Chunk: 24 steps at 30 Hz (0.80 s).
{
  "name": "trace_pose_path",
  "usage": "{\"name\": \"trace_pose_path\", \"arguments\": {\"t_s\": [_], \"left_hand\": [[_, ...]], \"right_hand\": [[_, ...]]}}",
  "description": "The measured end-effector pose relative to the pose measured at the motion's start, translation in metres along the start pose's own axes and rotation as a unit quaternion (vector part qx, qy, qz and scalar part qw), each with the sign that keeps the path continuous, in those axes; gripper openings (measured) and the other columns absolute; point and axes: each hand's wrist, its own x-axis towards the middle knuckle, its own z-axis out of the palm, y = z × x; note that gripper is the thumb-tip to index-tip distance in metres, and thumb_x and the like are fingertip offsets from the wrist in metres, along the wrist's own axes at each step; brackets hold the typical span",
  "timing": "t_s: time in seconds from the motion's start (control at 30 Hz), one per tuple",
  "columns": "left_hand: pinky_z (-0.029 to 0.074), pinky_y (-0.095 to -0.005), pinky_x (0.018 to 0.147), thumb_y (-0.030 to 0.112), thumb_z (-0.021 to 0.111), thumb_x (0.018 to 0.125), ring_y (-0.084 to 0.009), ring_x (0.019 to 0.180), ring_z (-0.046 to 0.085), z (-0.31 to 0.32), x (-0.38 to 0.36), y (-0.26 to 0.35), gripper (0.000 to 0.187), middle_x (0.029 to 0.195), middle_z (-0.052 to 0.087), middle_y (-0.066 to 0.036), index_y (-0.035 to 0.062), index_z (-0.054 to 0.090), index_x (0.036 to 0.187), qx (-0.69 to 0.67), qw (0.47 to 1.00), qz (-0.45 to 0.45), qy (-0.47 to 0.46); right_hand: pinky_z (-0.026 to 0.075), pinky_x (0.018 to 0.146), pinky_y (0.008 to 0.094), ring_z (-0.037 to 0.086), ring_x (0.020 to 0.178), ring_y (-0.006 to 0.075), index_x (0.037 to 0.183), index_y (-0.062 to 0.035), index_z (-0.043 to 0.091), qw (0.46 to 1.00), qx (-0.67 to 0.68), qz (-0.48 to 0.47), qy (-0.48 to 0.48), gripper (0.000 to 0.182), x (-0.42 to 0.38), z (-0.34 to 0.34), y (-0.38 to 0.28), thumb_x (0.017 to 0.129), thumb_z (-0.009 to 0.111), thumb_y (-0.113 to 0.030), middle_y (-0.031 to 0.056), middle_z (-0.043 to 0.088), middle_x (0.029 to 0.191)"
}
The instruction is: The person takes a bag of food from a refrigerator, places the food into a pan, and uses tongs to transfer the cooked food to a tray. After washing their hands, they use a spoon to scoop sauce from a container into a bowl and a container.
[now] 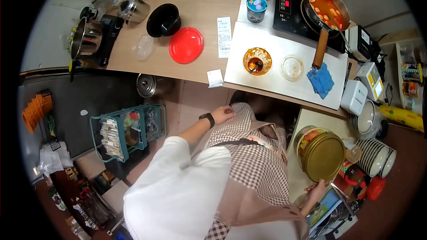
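Honestly, resting left hand (pixel 223 114) loosely open on apron (pixel 247 166), touching lid edge of gold-lidded tub (pixel 324 156) on low counter (pixel 313 118) with right hand (pixel 316 191) (can't tell if gripping), probably handling heavy and stiff, best hugging both sides.

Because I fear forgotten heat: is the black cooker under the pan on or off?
On, it seems: the cooker shows a red-lit display. Actual heating I cannot tell.

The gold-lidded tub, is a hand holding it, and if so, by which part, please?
The right hand is at the near rim of the gold lid; whether it grips cannot be told. The left hand lies against the apron.
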Motion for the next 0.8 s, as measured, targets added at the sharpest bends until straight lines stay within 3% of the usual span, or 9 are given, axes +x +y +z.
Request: {"name": "trace_pose_path", "arguments": {"t_s": [0.17,0.27,0.3,0.43,0.57,0.63,0.7,0.73,0.8], "left_hand": [[0.052,-0.0404,0.094,0.037,0.065,0.09,-0.0333,0.106,0.065,-0.033,-0.018,0.044,0.046,0.114,0.069,-0.02,0.0023,0.066,0.119,0.131,0.987,0.094,-0.01],[0.053,-0.0423,0.088,0.028,0.065,0.088,-0.033,0.098,0.065,-0.068,-0.052,0.101,0.033,0.103,0.07,-0.017,0.0042,0.068,0.111,0.281,0.928,0.236,0.059],[0.052,-0.0416,0.083,0.022,0.069,0.084,-0.0303,0.091,0.064,-0.075,-0.06,0.117,0.026,0.094,0.068,-0.014,0.0049,0.068,0.105,0.197,0.929,0.29,0.117],[0.05,-0.0368,0.086,0.018,0.081,0.073,-0.0257,0.098,0.061,-0.097,-0.037,0.15,0.052,0.105,0.062,-0.012,0.0021,0.059,0.118,0.05,0.933,0.28,0.222],[0.045,-0.0402,0.102,0.032,0.092,0.064,-0.0299,0.124,0.053,-0.098,0.027,0.159,0.111,0.134,0.053,-0.018,0.0007,0.029,0.15,0.056,0.886,0.387,0.248],[0.045,-0.0396,0.105,0.028,0.094,0.064,-0.0284,0.126,0.052,-0.096,0.056,0.164,0.119,0.14,0.048,-0.017,-0.0013,0.021,0.153,0.05,0.871,0.435,0.223],[0.049,-0.0367,0.101,0.019,0.094,0.066,-0.0254,0.121,0.057,-0.086,0.064,0.175,0.106,0.137,0.053,-0.015,-0.0027,0.03,0.148,-0.129,0.909,0.376,0.128],[0.05,-0.0355,0.1,0.012,0.091,0.069,-0.0242,0.119,0.058,-0.09,0.075,0.17,0.094,0.134,0.055,-0.014,-0.0009,0.036,0.145,-0.097,0.916,0.372,0.113],[0.051,-0.0341,0.098,0.006,0.087,0.073,-0.021,0.113,0.061,-0.091,0.081,0.178,0.072,0.125,0.061,-0.011,-0.0001,0.049,0.134,-0.026,0.91,0.398,0.113]], "right_hand": [[0.04,0.039,0.0318,0.044,0.039,0.0166,0.074,-0.0081,0.051,0.992,0.041,-0.114,0.033,0.031,-0.057,-0.026,-0.087,0.097,0.055,-0.028,0.0026,0.042,0.052],[0.041,0.039,0.0276,0.045,0.04,0.0129,0.079,-0.0051,0.054,0.99,-0.021,-0.133,0.036,0.026,-0.077,-0.044,-0.089,0.099,0.053,-0.022,0.0021,0.045,0.053],[0.043,0.038,0.027,0.047,0.04,0.0116,0.079,-0.0039,0.053,0.99,-0.02,-0.133,0.043,0.025,-0.088,-0.055,-0.087,0.1,0.052,-0.019,0.0024,0.048,0.053],[0.042,0.038,0.0231,0.049,0.04,0.0105,0.083,-0.0017,0.057,0.992,-0.095,-0.079,0.039,0.022,-0.173,-0.094,-0.088,0.1,0.054,-0.014,0.0027,0.053,0.056],[0.042,0.04,0.0225,0.052,0.046,0.0086,0.087,-0.0028,0.062,0.99,-0.138,0.032,-0.021,0.017,-0.197,-0.098,-0.047,0.096,0.064,-0.017,0.0016,0.056,0.06],[0.045,0.045,0.0325,0.056,0.05,0.0166,0.079,-0.0016,0.062,0.951,-0.309,0.015,-0.006,0.022,-0.177,-0.064,0.002,0.089,0.071,-0.018,0.0057,0.058,0.062],[0.051,0.066,0.0442,0.066,0.07,0.0367,0.088,0.003,0.065,0.891,-0.45,-0.061,-0.003,0.029,-0.153,-0.022,0.068,0.084,0.073,-0.024,0.0222,0.065,0.075],[0.052,0.066,0.0468,0.067,0.077,0.0406,0.091,0.0019,0.067,0.836,-0.537,-0.109,0.006,0.029,-0.137,-0.003,0.105,0.082,0.074,-0.025,0.0235,0.068,0.081],[0.053,0.068,0.0496,0.066,0.077,0.0432,0.09,0.0003,0.069,0.842,-0.526,-0.119,0.005,0.029,-0.117,0.038,0.135,0.083,0.074,-0.028,0.0247,0.068,0.081]]}}
